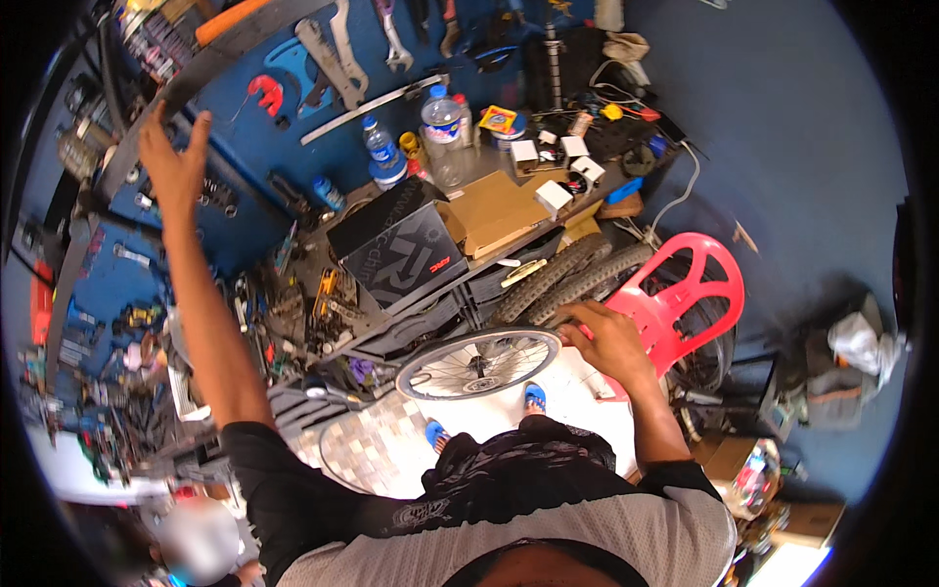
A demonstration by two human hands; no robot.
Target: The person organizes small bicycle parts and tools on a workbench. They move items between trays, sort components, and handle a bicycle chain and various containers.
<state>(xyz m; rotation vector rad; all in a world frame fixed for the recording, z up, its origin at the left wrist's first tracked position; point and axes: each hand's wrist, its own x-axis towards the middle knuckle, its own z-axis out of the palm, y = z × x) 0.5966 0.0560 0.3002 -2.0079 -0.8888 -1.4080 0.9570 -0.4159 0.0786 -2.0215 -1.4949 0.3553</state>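
My left hand [176, 166] is raised at the upper left with its thumb stretched away from the fingers. Its fingertips lie against the inner edge of a large black bicycle tire [196, 76], which curves in front of the tool wall. Low in front of me, my right hand [606, 342] is closed on the edge of a spoked bicycle wheel [479, 364]. The wheel is tilted, with its hub and a dark rim showing above the floor. Part of the right fingers is hidden behind the rim.
A workbench carries a black box [396, 245], an open cardboard box [504, 210], plastic bottles [445, 132] and small white boxes [553, 199]. Wrenches [391, 39] hang on the blue wall. Knobby tires [558, 279] and a red plastic chair [680, 293] stand beside the wheel.
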